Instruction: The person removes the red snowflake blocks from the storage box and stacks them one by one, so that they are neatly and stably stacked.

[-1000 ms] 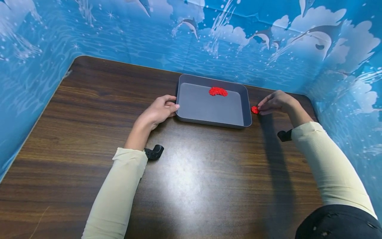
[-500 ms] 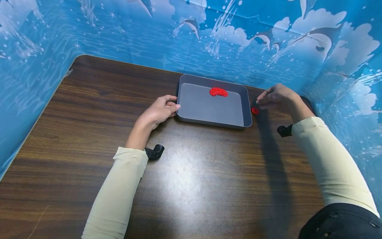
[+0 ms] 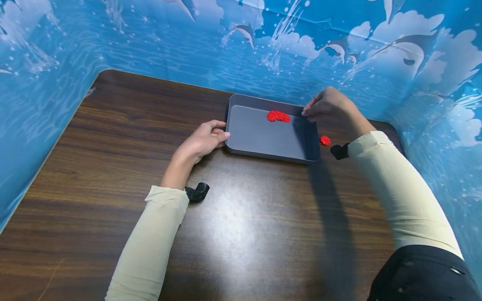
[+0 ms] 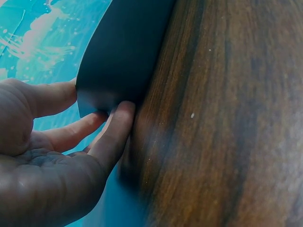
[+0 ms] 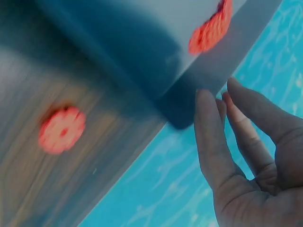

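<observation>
A dark grey baking tray (image 3: 263, 138) lies near the table's far edge. Its left end is held by my left hand (image 3: 203, 140); in the left wrist view the thumb is at the rim and the fingertips (image 4: 124, 111) are low on the outer wall. My right hand (image 3: 331, 104) hovers at the far right corner, thumb and fingers extended with nothing seen between them. A red flower-shaped disc (image 3: 325, 140) lies on the table beside the tray's right side. Inside the tray, several similar red discs (image 3: 278, 116) form an overlapping curved row by the far wall.
The wood-grain table (image 3: 150, 113) extends around the tray and toward me. A blue dolphin-print curtain (image 3: 207, 46) stands close behind the far edge and along both sides. The right arm casts a long shadow over the table.
My right hand has left the loose red disc, rising and moving left and away to the tray's far right corner. The disc stays on the table. My left hand keeps its place.
</observation>
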Tool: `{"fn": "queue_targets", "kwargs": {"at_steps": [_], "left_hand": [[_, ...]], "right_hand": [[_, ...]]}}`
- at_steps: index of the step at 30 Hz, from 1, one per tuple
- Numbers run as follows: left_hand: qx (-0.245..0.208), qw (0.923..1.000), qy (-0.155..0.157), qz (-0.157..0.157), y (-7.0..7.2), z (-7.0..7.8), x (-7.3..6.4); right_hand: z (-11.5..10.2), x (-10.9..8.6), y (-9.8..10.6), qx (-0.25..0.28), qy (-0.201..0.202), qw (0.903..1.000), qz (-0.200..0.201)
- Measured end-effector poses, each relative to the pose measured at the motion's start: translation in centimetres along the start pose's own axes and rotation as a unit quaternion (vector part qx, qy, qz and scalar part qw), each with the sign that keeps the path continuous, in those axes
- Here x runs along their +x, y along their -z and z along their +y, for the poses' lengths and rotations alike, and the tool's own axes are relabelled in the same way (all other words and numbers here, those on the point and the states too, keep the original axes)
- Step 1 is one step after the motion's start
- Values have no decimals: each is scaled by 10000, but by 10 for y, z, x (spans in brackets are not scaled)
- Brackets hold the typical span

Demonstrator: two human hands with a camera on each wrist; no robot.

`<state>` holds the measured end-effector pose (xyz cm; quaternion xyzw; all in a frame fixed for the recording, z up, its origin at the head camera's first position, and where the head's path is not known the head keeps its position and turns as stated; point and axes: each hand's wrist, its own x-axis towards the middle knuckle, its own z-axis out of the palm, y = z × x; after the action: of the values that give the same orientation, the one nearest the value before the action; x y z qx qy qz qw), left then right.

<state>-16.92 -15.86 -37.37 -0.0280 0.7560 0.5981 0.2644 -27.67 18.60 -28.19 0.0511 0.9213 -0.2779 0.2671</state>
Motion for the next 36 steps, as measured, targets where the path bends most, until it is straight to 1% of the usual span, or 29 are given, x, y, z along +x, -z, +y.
{"fn": "queue_targets", "kwargs": {"at_steps": [6,9,11,15,20,22,25,28,33,36], "left_hand": [[-18,9999,57,86,-3,2,1],[-18,9999,73,88,-4,2,2],[12,9999,91,100,-5,2,2],[13,9999,97,118,-5,3,1],[-33,9999,28,98,-6,4,-1],[-27,10000,17,90,-6,4,-1],[-24,9999,20,101,-5,3,-1],[-47,9999,2,122,-4,3,-1],[-65,9999,8,144,-2,1,0],[-85,9999,4,144,-1,-1,0]], "right_hand": [[-29,10,-25,336,-98,9993,122],[-39,14,-37,337,-84,9993,142],[-45,16,-45,282,13,9995,169],[-55,19,-60,55,218,9995,218],[-61,21,-73,-443,377,9974,416],[-61,22,-78,-734,491,9948,514],[-60,23,-84,-1181,727,9879,698],[-59,26,-89,-1465,829,9820,862],[-60,29,-92,-1654,857,9782,916],[-59,31,-92,-1639,833,9790,876]]}}
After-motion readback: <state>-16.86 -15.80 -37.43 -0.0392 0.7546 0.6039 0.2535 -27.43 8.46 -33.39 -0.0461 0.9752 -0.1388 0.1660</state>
